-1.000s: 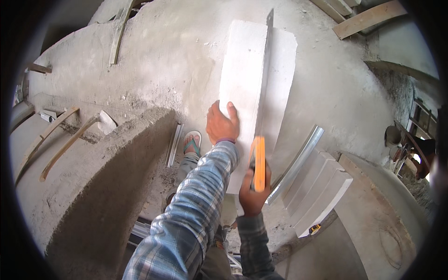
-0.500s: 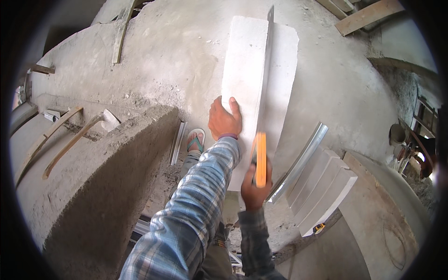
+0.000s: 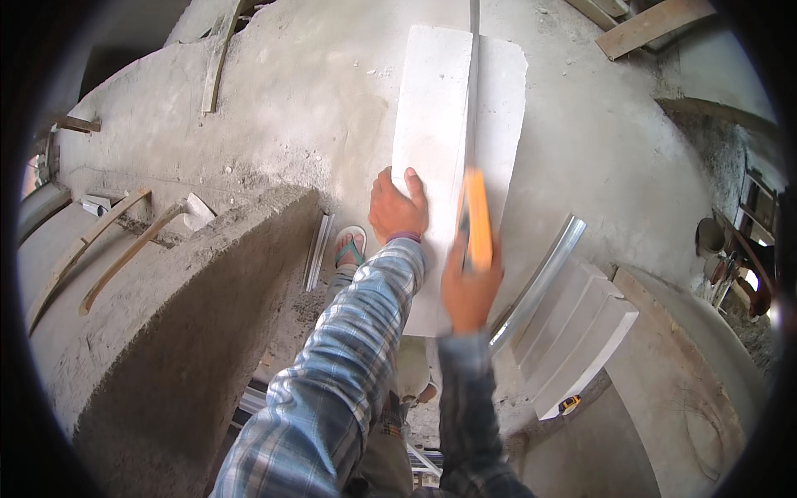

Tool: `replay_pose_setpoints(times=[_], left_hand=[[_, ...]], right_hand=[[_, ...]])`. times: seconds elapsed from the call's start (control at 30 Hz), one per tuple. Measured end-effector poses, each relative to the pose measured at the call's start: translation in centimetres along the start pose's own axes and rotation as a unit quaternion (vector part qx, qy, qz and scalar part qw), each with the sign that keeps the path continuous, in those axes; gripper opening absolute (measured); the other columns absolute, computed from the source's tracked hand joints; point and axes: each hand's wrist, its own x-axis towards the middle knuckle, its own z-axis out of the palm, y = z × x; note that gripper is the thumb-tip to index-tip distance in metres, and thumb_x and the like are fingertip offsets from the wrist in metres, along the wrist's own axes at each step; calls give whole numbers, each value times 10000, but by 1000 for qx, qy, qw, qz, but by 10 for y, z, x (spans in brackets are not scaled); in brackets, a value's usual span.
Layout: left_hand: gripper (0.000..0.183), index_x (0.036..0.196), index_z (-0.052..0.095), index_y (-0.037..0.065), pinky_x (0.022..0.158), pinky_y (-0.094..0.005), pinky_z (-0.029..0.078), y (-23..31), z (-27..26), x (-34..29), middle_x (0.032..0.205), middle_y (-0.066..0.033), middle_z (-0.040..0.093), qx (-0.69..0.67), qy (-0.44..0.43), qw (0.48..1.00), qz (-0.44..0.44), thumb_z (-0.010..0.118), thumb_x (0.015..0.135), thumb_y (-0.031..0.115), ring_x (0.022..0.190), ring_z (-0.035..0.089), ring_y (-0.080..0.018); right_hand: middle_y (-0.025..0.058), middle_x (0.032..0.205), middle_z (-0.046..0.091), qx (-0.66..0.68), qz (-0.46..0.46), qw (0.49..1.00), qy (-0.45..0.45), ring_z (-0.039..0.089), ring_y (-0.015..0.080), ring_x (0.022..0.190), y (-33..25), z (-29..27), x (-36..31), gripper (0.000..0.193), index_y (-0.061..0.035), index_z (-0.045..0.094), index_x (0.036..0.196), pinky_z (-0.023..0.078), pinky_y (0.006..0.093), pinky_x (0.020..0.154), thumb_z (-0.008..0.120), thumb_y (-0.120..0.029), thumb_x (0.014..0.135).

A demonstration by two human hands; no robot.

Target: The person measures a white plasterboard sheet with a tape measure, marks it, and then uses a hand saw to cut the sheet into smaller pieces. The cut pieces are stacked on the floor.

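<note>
White block [image 3: 432, 108]: matt, smooth | saw blade [image 3: 473, 83]: metal | channel [image 3: 537, 280]: glossy metal | ledge [image 3: 195, 340]: rough

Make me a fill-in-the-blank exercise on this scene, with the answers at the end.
1. The colour of the block under the left hand is ____.
2. The right hand grips the saw by its ____-coloured handle.
3. The stacked slabs lie to the person's ____ of the saw.
4. The small tape measure is black and ____.

Missing words: white; orange; right; yellow.
</note>
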Motion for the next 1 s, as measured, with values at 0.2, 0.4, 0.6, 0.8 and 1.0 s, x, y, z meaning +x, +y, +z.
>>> replay_pose_setpoints(times=[0.2,0.4,0.6,0.8,1.0], left_hand=[[491,1206,569,18,882,-496,483,5,-3,2,1128,-209,636,-4,-23,1000,-13,506,955,434,1051,605,-393],[491,1216,567,21,887,-489,483,5,-1,-6,1135,-214,635,-3,-22,1000,-9,508,954,433,1059,607,-389],[481,1213,565,20,884,-487,483,14,2,-6,1120,-211,636,-6,-30,999,-9,509,952,421,1037,612,-395],[476,1231,565,16,922,-471,463,9,-12,4,1153,-233,628,-11,-64,997,-29,490,962,401,1068,598,-411],[510,1242,569,16,923,-465,467,7,-10,8,1131,-205,609,-40,-85,995,-23,558,920,411,1076,575,-385]], right_hand=[[242,1151,640,9,43,998,-45,654,360,1041,-9,-6,-1,373,40,541,1260,520,398,861,591,-96,916],[224,1332,580,44,-16,999,-22,609,357,1195,12,-26,-56,488,13,480,1380,506,391,967,574,-56,906],[181,871,670,96,-62,992,53,676,306,762,-75,-25,111,293,35,560,1151,512,401,677,599,-128,910],[115,858,652,28,-141,987,68,643,183,711,-101,-70,118,239,35,555,1111,496,320,617,617,-82,912],[178,1039,673,190,43,977,92,647,188,915,-87,-38,194,244,75,526,1114,530,297,777,575,-51,911]])
